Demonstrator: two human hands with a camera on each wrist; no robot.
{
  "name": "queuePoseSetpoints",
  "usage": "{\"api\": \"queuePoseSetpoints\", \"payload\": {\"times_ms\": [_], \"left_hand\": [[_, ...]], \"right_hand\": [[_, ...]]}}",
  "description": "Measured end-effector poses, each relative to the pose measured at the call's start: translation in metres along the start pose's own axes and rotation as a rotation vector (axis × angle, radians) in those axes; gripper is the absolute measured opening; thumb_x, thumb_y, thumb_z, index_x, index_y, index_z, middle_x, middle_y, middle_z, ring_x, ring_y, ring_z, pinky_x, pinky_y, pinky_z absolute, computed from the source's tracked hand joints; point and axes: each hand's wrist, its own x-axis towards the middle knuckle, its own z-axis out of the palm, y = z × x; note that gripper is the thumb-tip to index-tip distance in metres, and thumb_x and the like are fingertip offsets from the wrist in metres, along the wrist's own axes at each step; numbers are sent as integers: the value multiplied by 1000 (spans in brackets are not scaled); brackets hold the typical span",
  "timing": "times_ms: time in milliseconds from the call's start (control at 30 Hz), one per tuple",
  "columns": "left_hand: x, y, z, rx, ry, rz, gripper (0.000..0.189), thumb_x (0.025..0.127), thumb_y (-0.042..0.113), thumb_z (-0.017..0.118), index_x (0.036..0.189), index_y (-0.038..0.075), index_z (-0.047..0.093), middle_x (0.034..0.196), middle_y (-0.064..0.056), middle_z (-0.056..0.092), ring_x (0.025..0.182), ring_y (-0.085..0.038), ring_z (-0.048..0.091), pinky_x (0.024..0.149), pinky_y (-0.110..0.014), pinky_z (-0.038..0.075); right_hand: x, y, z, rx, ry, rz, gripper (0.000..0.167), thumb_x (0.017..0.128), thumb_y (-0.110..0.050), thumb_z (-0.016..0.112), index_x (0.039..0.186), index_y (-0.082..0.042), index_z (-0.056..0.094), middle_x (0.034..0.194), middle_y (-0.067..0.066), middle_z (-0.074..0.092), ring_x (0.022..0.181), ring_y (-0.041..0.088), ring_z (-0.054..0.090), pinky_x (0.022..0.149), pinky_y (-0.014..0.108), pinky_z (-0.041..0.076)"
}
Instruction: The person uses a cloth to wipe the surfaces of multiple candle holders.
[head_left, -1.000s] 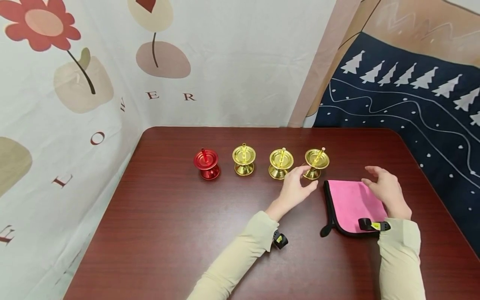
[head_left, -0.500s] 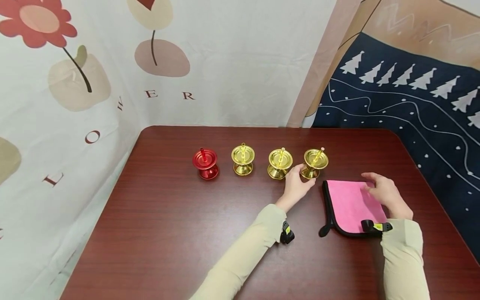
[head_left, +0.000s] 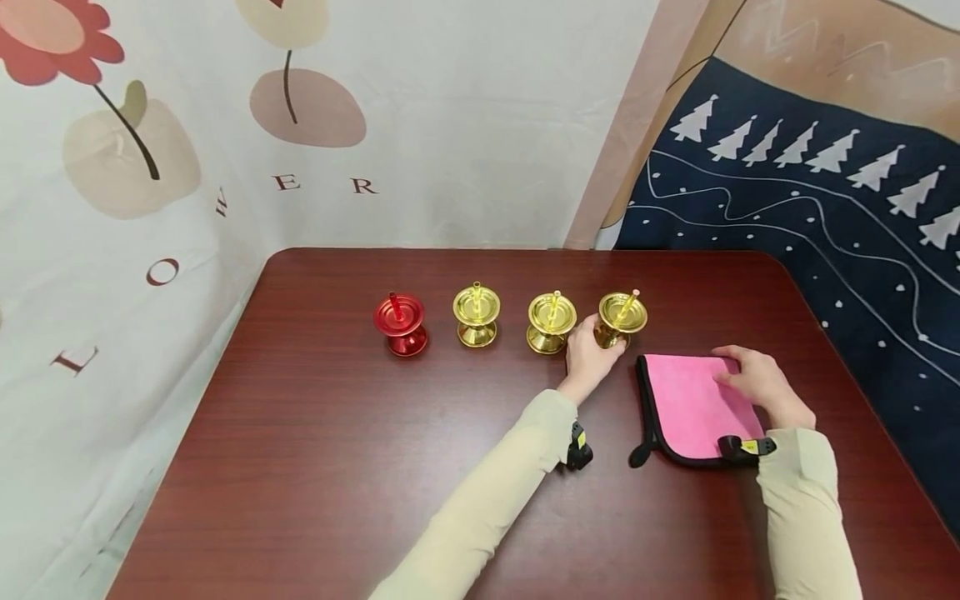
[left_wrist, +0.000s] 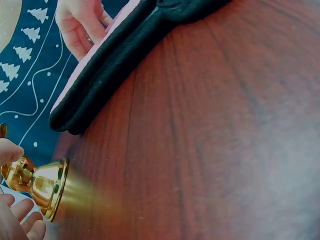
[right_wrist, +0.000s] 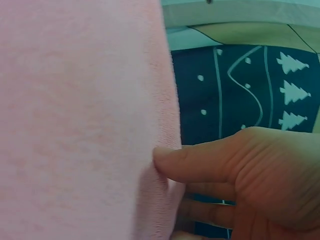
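My left hand (head_left: 591,354) has its thumb and fingers around the stem of the rightmost gold candle holder (head_left: 622,312), below its dish. In the left wrist view, the gold candle holder's base (left_wrist: 49,189) shows between thumb and fingers, close to the table. A thin upright stick rises from the dish. At the right, my right hand (head_left: 767,385) pinches the far right edge of a folded pink cloth (head_left: 693,404) with black trim. The right wrist view shows the thumb on top of the pink cloth (right_wrist: 85,120) and the fingers beneath its edge.
Left of the held one stand another gold candle holder (head_left: 552,313), a further gold candle holder (head_left: 476,307) and a red candle holder (head_left: 400,317), in a row along the back of the dark red wooden table (head_left: 315,450). Printed fabric hangs behind it.
My left hand has reached forward and closed around the rightmost gold candle holder's stem. The right hand has come down onto the pink cloth's edge. The head view has shifted slightly.
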Motion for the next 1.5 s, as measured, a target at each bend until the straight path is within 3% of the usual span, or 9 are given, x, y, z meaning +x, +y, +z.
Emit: {"api": "queuePoseSetpoints", "payload": {"times_ms": [100, 433, 600, 900, 1300, 1500], "left_hand": [[4, 1, 0, 17, -18, -34, 42, 72, 20, 79, 109, 8, 63, 97, -3, 67, 93, -18, 61, 74, -27, 47], [11, -1, 2, 144, -39, -51, 40, 70, 23, 79, 104, 8, 64, 98, -4, 64, 97, -20, 58, 79, -30, 47], [13, -1, 3, 145, -42, -59, 38, 73, 24, 78, 104, 8, 65, 98, -5, 63, 97, -20, 58, 78, -31, 47], [15, -6, 4, 149, -23, 16, 30, 71, 22, 79, 94, 7, 67, 89, -5, 63, 88, -20, 58, 75, -30, 45], [11, 0, 5, 73, -30, 24, 35, 67, 17, 82, 95, 6, 64, 91, -6, 67, 89, -21, 58, 77, -27, 46], [4, 4, 1, 80, -63, 102, 35, 66, 18, 82, 93, 8, 62, 86, -2, 67, 86, -17, 59, 73, -23, 46]], "right_hand": [[3, -1, 3, -6, 13, -2, 38, 82, -7, 64, 114, 10, 53, 113, 41, 48, 99, 52, 46, 86, 63, 37], [5, -4, 5, -73, 89, -16, 35, 78, -10, 70, 102, 12, 58, 101, 34, 52, 87, 44, 49, 81, 58, 42], [5, -5, 6, -100, 105, -33, 33, 77, -10, 70, 99, 12, 58, 99, 33, 52, 86, 44, 48, 79, 58, 41], [8, -4, 7, -109, 94, -31, 33, 77, -10, 70, 98, 12, 58, 96, 32, 52, 86, 45, 49, 79, 58, 42], [7, -1, 7, -95, 128, -94, 21, 75, -3, 70, 90, 10, 61, 90, 26, 55, 87, 45, 48, 77, 57, 40], [5, 2, 3, -64, 83, -77, 18, 78, -5, 70, 90, 7, 63, 88, 23, 57, 86, 41, 45, 74, 53, 40]]}}
